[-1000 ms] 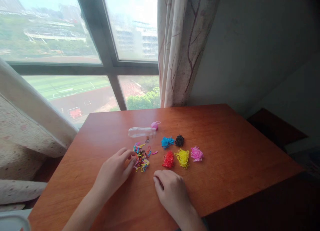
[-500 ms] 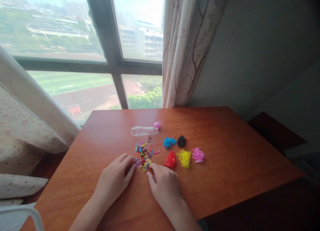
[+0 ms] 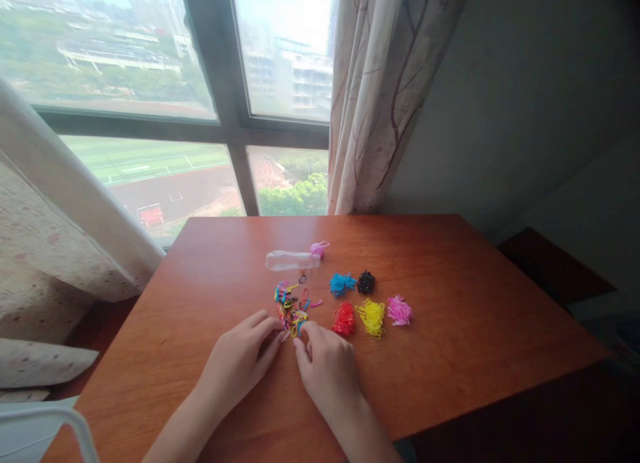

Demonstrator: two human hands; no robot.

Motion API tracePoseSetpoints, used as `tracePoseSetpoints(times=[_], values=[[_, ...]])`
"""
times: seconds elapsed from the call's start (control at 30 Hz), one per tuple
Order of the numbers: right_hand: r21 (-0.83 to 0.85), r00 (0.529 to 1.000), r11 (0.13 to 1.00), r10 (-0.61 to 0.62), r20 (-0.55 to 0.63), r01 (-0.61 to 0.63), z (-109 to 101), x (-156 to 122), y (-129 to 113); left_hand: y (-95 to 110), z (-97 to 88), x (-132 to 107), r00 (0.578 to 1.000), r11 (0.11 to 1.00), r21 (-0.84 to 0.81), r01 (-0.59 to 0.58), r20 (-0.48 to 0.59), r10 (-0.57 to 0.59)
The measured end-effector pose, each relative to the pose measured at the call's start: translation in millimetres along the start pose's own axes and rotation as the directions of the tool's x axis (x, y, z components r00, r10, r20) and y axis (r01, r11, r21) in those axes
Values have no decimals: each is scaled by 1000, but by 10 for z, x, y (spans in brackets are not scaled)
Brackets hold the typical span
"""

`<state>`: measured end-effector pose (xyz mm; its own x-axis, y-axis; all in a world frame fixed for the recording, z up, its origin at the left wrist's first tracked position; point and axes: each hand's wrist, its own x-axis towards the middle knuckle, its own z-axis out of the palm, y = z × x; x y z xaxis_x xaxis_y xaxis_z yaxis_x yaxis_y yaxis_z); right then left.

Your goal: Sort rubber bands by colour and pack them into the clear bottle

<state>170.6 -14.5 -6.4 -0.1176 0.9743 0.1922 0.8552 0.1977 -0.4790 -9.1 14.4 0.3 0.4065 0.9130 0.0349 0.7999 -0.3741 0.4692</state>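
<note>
A mixed pile of small coloured rubber bands (image 3: pixel 289 309) lies on the table between and just beyond my hands. My left hand (image 3: pixel 245 356) is at its near left edge, thumb and forefinger closed around what looks like a pink rubber band (image 3: pixel 285 336). On the near right side of the pile, my right hand (image 3: pixel 327 363) has its fingers curled in and the thumb close to the forefinger; whatever is between them is too small to make out. Sorted heaps lie to the right: red bands (image 3: pixel 343 319), yellow bands (image 3: pixel 371 317), pink bands (image 3: pixel 400 310), blue bands (image 3: pixel 342 284) and black bands (image 3: pixel 366 282).
A clear plastic bottle (image 3: pixel 290 261) lies on its side behind the pile, with a pink looped cap (image 3: pixel 317 250) by its mouth. The wooden table (image 3: pixel 450 356) reaches a window (image 3: pixel 235 116) with curtains (image 3: pixel 375 103). A white rail (image 3: pixel 75 423) stands at lower left.
My left hand has moved slightly right, closer to my right hand, at the near edge of the mixed pile. Bands there have shifted a little. The whole view has moved slightly.
</note>
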Motion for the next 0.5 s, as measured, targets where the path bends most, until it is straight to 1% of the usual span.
tracePoseSetpoints(times=[0.13,0.23,0.37,0.5], values=[[-6,1000,1000,-20,-6,20,16,12,-18,-29,-13,-2,999,999,-26,26,-31,-27],[-28,1000,1000,-7,2,7,35,34,-22,-34,-23,-11,998,999,-20,43,-39,-44],[-61,1000,998,5,8,-4,61,50,-14,-27,-37,-12,999,999,-12,41,-35,-41],[-92,1000,996,-15,16,17,64,52,-5,-19,-49,0,999,999,-9,31,-42,-31]])
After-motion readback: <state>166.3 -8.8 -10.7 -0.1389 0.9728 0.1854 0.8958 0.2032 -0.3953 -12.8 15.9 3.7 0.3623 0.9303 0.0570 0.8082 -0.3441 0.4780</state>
